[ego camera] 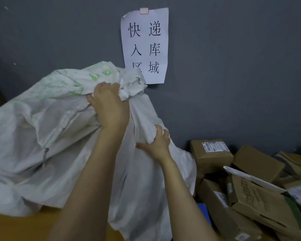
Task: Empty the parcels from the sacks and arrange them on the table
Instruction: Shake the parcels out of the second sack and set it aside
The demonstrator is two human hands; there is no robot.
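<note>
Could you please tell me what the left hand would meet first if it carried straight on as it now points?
Past the bunched sack in its grip, the left hand would probably meet the paper notice on the grey wall; depth is hard to judge.

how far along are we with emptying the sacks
Done: parcels lie out in a heap on the right. In hand: left hand and right hand grip the bunched cloth of a white sack, held up. Left: the heap is jumbled, so arranging remains; whether the sack holds more parcels cannot be seen.
</note>
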